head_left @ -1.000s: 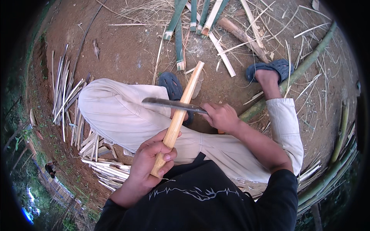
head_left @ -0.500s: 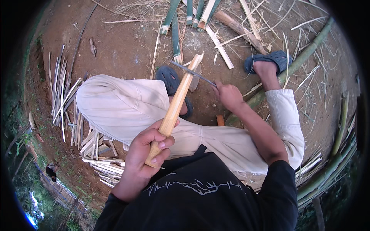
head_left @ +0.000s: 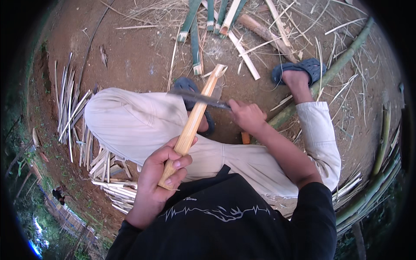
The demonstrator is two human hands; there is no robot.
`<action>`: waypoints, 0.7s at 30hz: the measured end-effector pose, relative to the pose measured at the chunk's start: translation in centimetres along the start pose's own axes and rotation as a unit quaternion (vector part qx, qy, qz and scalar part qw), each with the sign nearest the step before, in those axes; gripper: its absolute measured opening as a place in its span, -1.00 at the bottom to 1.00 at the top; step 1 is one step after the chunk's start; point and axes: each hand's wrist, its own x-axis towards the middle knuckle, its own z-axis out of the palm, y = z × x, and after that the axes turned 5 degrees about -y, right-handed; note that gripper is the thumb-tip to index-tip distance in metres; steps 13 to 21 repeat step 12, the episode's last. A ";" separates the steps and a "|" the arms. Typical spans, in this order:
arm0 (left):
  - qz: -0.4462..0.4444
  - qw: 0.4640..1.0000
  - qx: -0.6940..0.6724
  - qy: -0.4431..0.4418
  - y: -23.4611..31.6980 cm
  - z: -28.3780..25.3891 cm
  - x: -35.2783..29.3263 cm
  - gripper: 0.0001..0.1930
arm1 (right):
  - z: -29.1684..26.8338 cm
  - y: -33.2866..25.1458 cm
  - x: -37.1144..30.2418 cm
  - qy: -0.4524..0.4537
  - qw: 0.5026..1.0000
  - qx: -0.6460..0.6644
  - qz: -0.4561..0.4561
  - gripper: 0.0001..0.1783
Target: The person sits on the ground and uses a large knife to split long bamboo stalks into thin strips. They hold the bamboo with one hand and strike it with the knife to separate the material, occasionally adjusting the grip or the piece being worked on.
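Observation:
My left hand (head_left: 161,167) is closed around the lower end of a split bamboo piece (head_left: 194,123), pale yellow and slanting up away from me over my legs. Its far end looks split and ragged, with a small sliver standing off it. In my right hand (head_left: 248,116) is the handle of a long dark knife (head_left: 215,102). The blade, smeared by motion, lies across the upper half of the bamboo and points left. Whether its edge is biting into the bamboo cannot be made out.
Green-skinned bamboo lengths (head_left: 196,54) lie on the dirt at the far side, among shavings. A long green bamboo pole (head_left: 342,63) runs along the right. Thin strips (head_left: 67,104) are piled left of my knee. A small orange-brown block (head_left: 245,138) sits beyond my leg.
The knife has slid down the bamboo toward me and turned flatter, with my right hand moving left and nearer. The bamboo's far end has dipped slightly left.

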 end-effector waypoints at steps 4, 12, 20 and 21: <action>-0.006 1.000 -0.007 -0.005 0.6 0.6 0.3 -0.52 | 0.1 5.8 2.9 -0.068 0.967 0.013 0.244 -0.67; 0.018 1.000 -0.010 -0.022 0.3 -1.5 0.3 -0.49 | 2.5 8.8 4.8 -0.112 0.961 -0.005 0.252 -0.56; 0.018 1.000 -0.010 -0.022 0.3 -1.5 0.3 -0.49 | 2.5 8.8 4.8 -0.112 0.961 -0.005 0.252 -0.56; 0.018 1.000 -0.010 -0.022 0.3 -1.5 0.3 -0.49 | 2.5 8.8 4.8 -0.112 0.961 -0.005 0.252 -0.56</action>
